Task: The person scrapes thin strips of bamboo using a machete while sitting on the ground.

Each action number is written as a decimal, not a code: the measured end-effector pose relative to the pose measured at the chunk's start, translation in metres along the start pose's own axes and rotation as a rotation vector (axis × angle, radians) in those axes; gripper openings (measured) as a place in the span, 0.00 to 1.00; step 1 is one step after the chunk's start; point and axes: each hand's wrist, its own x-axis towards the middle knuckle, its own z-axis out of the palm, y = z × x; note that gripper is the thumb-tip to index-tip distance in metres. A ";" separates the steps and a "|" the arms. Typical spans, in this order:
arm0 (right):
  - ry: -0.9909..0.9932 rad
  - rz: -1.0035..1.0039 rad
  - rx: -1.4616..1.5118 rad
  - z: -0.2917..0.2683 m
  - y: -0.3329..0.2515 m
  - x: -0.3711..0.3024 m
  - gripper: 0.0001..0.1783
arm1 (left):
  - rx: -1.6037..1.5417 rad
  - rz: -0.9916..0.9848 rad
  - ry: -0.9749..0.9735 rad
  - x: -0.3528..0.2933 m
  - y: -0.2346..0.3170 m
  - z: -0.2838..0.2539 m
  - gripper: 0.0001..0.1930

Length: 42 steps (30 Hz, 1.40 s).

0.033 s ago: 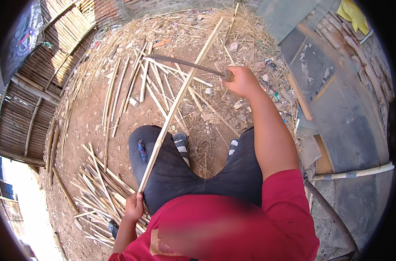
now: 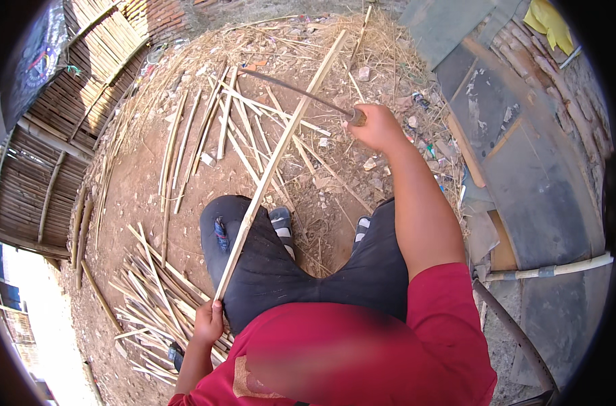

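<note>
My left hand (image 2: pixel 209 321) grips the lower end of a long pale bamboo strip (image 2: pixel 266 174) beside my left thigh. The strip slants up and to the right across my left leg, its far end beyond my feet. In my right hand (image 2: pixel 377 127), held out ahead with a straight arm, is the wooden handle of a long-bladed knife (image 2: pixel 288 87). Its dark blade points left and crosses the strip's upper part. The blade shows nearly edge-on; whether it touches the strip I cannot tell.
A heap of bamboo strips (image 2: pixel 152 298) lies by my left side. More loose strips (image 2: pixel 203 139) are scattered on the dirt ahead, with straw (image 2: pixel 382 51) and stones around. Dark sheets (image 2: pixel 524 183) lie at the right; a bamboo-slat wall (image 2: pixel 34 186) stands at the left.
The knife's blade has turned to look thinner, and its tip has swung farther away and slightly right. The strip's far end has shifted slightly. Both hands keep nearly the same places.
</note>
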 end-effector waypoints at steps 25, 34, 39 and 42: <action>-0.088 -0.103 -0.011 0.015 -0.030 -0.010 0.23 | -0.021 0.000 0.023 -0.002 0.008 0.007 0.28; -0.117 0.128 -0.007 0.010 -0.008 0.007 0.26 | 0.062 -0.014 0.069 -0.004 0.017 0.000 0.27; 0.000 0.105 0.002 0.007 -0.007 0.001 0.30 | -0.003 -0.027 0.058 -0.003 0.024 0.004 0.26; -0.066 -0.060 -0.039 0.004 -0.029 -0.008 0.28 | 0.013 -0.014 0.054 -0.003 0.009 0.006 0.26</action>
